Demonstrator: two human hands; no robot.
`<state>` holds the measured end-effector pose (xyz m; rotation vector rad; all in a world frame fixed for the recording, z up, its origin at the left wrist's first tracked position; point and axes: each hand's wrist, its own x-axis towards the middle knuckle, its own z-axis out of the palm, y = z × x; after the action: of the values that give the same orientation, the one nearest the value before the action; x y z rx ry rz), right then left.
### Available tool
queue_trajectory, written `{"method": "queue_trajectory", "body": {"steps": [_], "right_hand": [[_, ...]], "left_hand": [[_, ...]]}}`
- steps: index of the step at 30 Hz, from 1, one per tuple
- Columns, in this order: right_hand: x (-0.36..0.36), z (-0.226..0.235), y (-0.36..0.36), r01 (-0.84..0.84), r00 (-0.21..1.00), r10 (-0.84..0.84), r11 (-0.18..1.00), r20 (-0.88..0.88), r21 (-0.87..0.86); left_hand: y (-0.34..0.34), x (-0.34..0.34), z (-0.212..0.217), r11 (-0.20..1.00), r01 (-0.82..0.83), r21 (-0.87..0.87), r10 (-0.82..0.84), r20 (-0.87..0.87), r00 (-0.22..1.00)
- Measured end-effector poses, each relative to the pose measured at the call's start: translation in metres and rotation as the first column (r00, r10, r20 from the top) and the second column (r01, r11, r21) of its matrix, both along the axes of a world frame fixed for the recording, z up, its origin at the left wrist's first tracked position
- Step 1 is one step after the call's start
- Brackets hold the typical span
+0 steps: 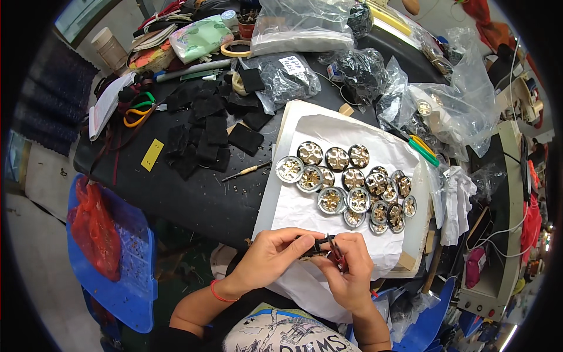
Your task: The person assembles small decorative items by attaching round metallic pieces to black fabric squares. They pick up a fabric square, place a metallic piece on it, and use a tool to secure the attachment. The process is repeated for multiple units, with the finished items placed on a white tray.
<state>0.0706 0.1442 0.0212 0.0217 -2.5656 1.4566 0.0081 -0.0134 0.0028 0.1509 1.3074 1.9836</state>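
Cluttered at its edges, the black worktop holds plastic bags at 12 o'clock from the hands, with a blue tray below it at 9 o'clock. Close in front is a pale board lined with white paper.

The left hand pinches a small black piece between thumb and fingers. The right hand grasps a dark, red-marked tool against it; fingers hide what kind it is. Both grips are closed, just off the paper's near edge, so this piece looks partway through.

At 1 o'clock, metal discs crowd the paper, some overlapping, some pale-rimmed and some dark. Gathered so, they could be a finished batch or one waiting; I cannot tell which, nor whether the rims mark a stage. Black squares heap loosely at 11 o'clock, apparently unused. Nearer in that direction an awl lies idle beside scattered bits.
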Motion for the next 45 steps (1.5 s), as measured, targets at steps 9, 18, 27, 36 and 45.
{"method": "queue_trajectory", "body": {"steps": [9,18,27,36,45], "right_hand": [[0.000,-0.010,-0.011,0.064,0.997,-0.064,0.998,-0.040,0.013],[-0.005,-0.011,-0.003,0.039,0.991,-0.020,0.989,0.129,-0.146],[-0.011,-0.006,0.011,0.183,0.908,0.078,0.810,0.412,-0.557],[-0.012,-0.007,0.012,0.010,0.896,0.300,0.724,0.328,-0.690],[-0.016,-0.020,0.001,0.293,0.862,0.287,0.392,0.418,-0.872]], "left_hand": [[-0.004,-0.003,-0.001,0.997,0.002,-0.074,-0.005,-0.053,0.999],[-0.011,0.001,-0.010,0.997,0.006,-0.081,-0.019,-0.166,0.986],[-0.017,0.000,-0.004,0.986,0.045,0.164,-0.025,-0.120,0.992],[-0.022,-0.002,-0.012,0.975,0.131,0.179,-0.098,-0.183,0.978],[-0.026,-0.004,0.002,0.995,-0.090,0.041,0.090,0.004,0.996]]}}
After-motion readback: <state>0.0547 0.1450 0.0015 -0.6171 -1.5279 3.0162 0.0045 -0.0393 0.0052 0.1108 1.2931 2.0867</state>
